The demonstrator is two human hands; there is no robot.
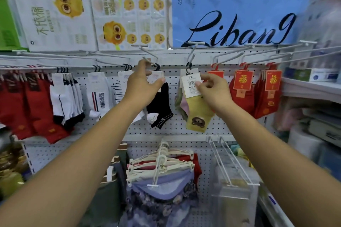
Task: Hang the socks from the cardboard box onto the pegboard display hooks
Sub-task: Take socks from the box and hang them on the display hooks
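Note:
My left hand (143, 84) grips the white card label of a black ankle sock (160, 110), whose black hanger loop sits on a white pegboard hook (150, 61). My right hand (215, 89) pinches the barcode label of a yellow sock with a bear face (198, 114), which hangs by a black hook from the neighbouring pegboard hook (191, 55). Pink and green socks sit behind the yellow one. The white pegboard (177, 127) backs both. The cardboard box is out of view.
Red socks (27, 103), white socks (68, 96) and striped socks hang to the left; red packaged socks (258, 94) to the right. Tissue packs (236, 11) stand above. Below hang underwear on plastic hangers (162, 167) and long bare hooks (232, 160). Shelves lie right.

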